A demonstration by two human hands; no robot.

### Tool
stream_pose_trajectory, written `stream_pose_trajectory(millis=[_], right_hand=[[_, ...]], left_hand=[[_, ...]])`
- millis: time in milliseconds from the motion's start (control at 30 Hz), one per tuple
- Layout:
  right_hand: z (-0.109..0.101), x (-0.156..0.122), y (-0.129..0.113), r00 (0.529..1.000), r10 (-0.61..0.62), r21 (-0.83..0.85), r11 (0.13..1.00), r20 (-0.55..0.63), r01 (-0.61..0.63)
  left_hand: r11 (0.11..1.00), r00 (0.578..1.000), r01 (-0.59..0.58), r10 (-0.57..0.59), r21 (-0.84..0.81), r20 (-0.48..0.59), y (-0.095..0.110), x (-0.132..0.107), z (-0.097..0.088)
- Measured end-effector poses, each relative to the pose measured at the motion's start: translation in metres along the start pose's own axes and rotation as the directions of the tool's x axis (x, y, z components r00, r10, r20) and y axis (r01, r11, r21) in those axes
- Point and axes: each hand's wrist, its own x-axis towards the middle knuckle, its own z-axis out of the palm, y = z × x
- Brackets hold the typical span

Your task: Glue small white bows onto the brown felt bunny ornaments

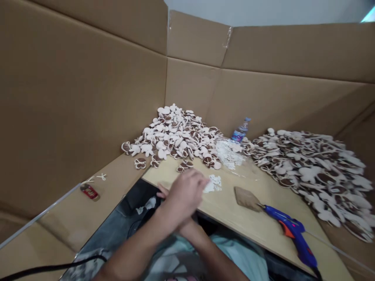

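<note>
My forearms cross at the near edge of the board. My left hand [189,193] lies over my right wrist, curled and blurred by motion, so its grip cannot be made out. Partly hidden beneath it, my right hand [163,191] points left with the visible fingers apart and nothing seen in them. Just right of my left hand is a small heap of white bow-shaped pieces [216,182]. Several brown-and-cream bow-tied pieces [185,166] lie a little behind my hands.
A blue glue gun [288,224] rests on the pale board [222,207], its nozzle by a brown pad [246,198]. Behind stand a large left pile [175,134], a right pile [316,168], a plastic bag [230,156] and a bottle [240,130]. A red wrapper [89,191] lies left. Cardboard walls [88,86] surround everything.
</note>
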Motion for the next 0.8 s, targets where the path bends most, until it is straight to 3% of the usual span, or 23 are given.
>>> stream_pose_trajectory(millis=[100, 167, 267, 333, 400, 467, 600, 800], right_hand=[[-0.042, -0.023, -0.002, 0.999, 0.012, 0.016, 1.0, -0.048, -0.011], [-0.077, -0.043, -0.001, 0.975, 0.031, 0.011, 1.0, -0.218, -0.029], [-0.139, -0.079, 0.01, 0.892, 0.164, -0.149, 0.958, -0.421, -0.246], [-0.183, -0.108, 0.02, 0.786, 0.242, -0.301, 0.829, -0.568, -0.472], [-0.22, -0.137, 0.031, 0.645, 0.337, -0.341, 0.634, -0.686, -0.694], [-0.245, -0.162, 0.039, 0.582, 0.427, -0.379, 0.472, -0.692, -0.796], [-0.258, -0.184, 0.051, 0.57, 0.629, -0.433, 0.377, -0.529, -0.819], [-0.255, -0.186, 0.071, 0.587, 0.642, -0.464, 0.376, -0.494, -0.802]], left_hand=[[0.994, 0.993, 0.088, -0.083, 0.063, -0.085, -0.037, 0.019, -0.007], [0.974, 0.981, 0.166, -0.145, 0.158, -0.132, -0.062, 0.028, -0.006], [0.972, 0.982, 0.176, -0.164, 0.154, -0.088, -0.092, 0.033, 0.005], [0.971, 0.982, 0.186, -0.178, 0.152, -0.064, -0.104, 0.033, 0.015], [0.971, 0.982, 0.187, -0.181, 0.15, -0.049, -0.111, 0.033, 0.024], [0.975, 0.985, 0.172, -0.169, 0.14, -0.035, -0.114, 0.033, 0.029], [0.987, 0.991, 0.135, -0.134, 0.086, -0.02, -0.116, 0.036, 0.031], [0.981, 0.978, 0.194, -0.193, 0.007, -0.077, -0.112, 0.038, 0.027]])
